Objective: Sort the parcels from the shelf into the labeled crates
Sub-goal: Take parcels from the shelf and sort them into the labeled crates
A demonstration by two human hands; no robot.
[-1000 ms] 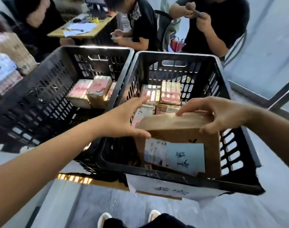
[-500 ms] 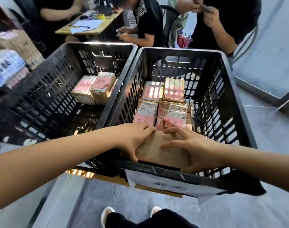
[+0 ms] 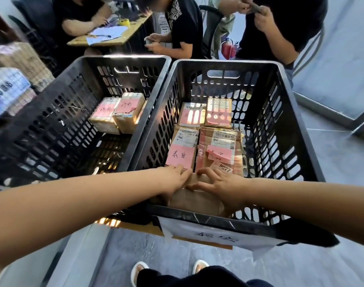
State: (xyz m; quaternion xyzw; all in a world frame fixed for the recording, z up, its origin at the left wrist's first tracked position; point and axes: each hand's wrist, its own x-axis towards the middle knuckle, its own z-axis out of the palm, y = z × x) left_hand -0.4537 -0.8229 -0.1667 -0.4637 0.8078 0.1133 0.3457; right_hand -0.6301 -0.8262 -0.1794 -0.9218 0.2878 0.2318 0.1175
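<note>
Presently, item: brown parcel (image 3: 197,200), a second back held upright above the rim with its blue label showing, since lowered and laid flat at the near end of the right crate (image 3: 224,63), just before the pink-labelled parcels (image 3: 182,151) already stowed there. Left hand (image 3: 174,180): clasps the parcel's left edge, thumb apparently down the near side, though the rim partly hides it. Right hand (image 3: 221,186): fingers spread, pressing on top, clasping nothing. Left crate (image 3: 125,58): not involved. Status: this parcel judged placed; release and fetching of the next outstanding.
</note>
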